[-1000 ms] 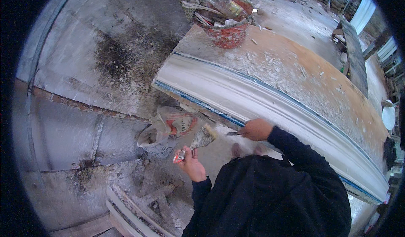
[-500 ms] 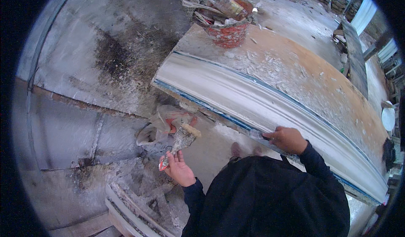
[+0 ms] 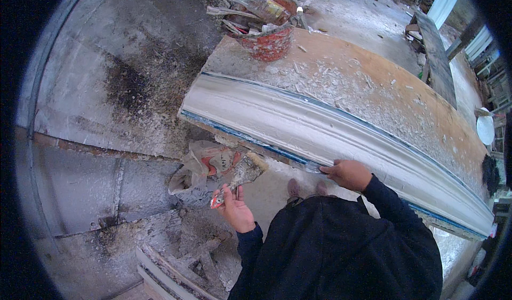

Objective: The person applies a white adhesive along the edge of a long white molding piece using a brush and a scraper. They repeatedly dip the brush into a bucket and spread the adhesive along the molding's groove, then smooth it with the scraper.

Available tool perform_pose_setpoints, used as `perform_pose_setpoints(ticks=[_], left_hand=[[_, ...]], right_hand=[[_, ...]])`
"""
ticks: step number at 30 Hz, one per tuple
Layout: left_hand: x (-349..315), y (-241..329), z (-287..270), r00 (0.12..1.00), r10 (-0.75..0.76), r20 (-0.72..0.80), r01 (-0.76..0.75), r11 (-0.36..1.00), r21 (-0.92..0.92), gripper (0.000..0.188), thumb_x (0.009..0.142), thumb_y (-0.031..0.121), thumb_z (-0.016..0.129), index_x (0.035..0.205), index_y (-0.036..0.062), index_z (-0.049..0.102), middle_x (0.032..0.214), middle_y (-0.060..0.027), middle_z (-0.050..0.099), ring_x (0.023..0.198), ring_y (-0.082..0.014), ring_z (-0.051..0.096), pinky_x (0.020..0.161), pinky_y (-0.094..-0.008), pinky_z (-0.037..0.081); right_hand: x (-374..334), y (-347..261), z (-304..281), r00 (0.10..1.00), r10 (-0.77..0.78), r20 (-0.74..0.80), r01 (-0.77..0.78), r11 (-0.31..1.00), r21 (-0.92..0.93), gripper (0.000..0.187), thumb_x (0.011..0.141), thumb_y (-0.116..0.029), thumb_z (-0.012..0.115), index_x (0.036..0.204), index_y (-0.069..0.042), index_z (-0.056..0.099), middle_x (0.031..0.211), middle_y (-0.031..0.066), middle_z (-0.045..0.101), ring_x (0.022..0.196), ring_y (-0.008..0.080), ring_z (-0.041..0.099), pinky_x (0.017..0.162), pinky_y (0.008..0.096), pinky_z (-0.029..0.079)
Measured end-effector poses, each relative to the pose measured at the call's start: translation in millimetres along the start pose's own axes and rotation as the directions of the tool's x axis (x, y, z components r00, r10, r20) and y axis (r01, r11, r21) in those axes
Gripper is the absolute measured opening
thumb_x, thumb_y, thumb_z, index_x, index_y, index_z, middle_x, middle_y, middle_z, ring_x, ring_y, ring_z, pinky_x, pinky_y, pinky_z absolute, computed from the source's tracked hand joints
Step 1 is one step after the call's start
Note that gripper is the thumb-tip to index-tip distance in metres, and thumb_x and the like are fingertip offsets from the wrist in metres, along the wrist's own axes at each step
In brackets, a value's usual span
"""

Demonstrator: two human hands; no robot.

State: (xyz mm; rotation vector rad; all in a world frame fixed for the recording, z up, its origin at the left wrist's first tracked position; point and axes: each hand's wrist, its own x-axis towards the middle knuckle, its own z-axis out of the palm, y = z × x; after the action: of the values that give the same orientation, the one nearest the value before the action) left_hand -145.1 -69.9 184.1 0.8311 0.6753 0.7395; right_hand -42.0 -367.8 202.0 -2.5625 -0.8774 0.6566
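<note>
My left hand (image 3: 238,214) is closed around the orange-ended handle of a wide brush (image 3: 246,173), its head caked with white and its bristles pointing up and right. My right hand (image 3: 352,175) grips a small flat-bladed scraper (image 3: 314,167) at the near edge of a long white moulding (image 3: 290,121). The scraper's blade meets the blue strip along that edge; its handle is mostly hidden in my fingers. The moulding lies across a wooden board (image 3: 368,68), with blue lines along both long sides.
Beyond the moulding's left end stands a red bucket (image 3: 265,46) of scraps with a plastic bottle (image 3: 256,4) on top. White flakes litter the board. A crumpled plastic bag (image 3: 200,164) is behind the brush. Curved white pieces (image 3: 168,278) lie lower left.
My left hand and the brush have moved right, nearer the moulding. My right hand keeps the scraper at the near edge, slightly farther left in view. The whole scene has shifted left.
</note>
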Motion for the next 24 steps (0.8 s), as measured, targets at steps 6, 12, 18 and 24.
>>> perform_pose_setpoints(ticks=[6,12,18,24], left_hand=[[1.2,8.7,-21.0,0.998,0.037,-0.057,-0.036,0.999,0.012,0.028,0.087,0.011,0.06,0.109,0.0147,0.042,0.11,-0.0063,0.053,0.099,-0.0202,0.054,0.081,-0.0382,0.048],[1.4,14.9,-42.3,0.986,0.077,-0.146,-0.077,0.997,0.003,0.031,0.087,0.011,0.06,0.112,0.0138,0.042,0.11,-0.0061,0.051,0.099,-0.0193,0.054,0.083,-0.0388,0.046],[5.4,13.2,-37.3,0.998,0.048,-0.033,-0.047,0.998,0.049,0.037,0.087,0.01,0.061,0.12,0.0049,0.046,0.113,-0.008,0.051,0.099,-0.0192,0.054,0.084,-0.0373,0.048],[-2.8,-14.6,2.1,0.969,-0.183,0.168,0.152,0.972,0.179,0.025,0.087,0.008,0.059,0.111,0.0039,0.053,0.103,-0.0066,0.057,0.091,-0.0174,0.058,0.078,-0.0332,0.051]], right_hand=[[57.7,-12.6,2.1,0.991,-0.131,-0.025,0.131,0.991,-0.004,0.03,0.085,-0.027,0.054,0.113,-0.021,0.062,0.076,0.0156,0.059,0.072,0.0346,0.06,0.062,0.0457,0.047],[131.1,-48.3,6.6,0.976,-0.215,-0.035,0.213,0.975,-0.065,0.029,0.086,-0.028,0.05,0.109,-0.016,0.063,0.079,0.0178,0.062,0.078,0.0357,0.061,0.067,0.0463,0.049],[172.4,-54.3,4.3,0.946,-0.276,-0.172,0.304,0.939,0.163,0.032,0.087,-0.029,0.049,0.108,-0.011,0.064,0.089,0.0161,0.065,0.082,0.0342,0.062,0.074,0.0446,0.049],[100.7,-44.7,-36.5,1.0,-0.005,0.013,-0.005,0.749,0.663,0.032,0.092,-0.026,0.05,0.118,-0.008,0.057,0.073,0.0121,0.062,0.071,0.0165,0.062,0.057,0.0316,0.051]])
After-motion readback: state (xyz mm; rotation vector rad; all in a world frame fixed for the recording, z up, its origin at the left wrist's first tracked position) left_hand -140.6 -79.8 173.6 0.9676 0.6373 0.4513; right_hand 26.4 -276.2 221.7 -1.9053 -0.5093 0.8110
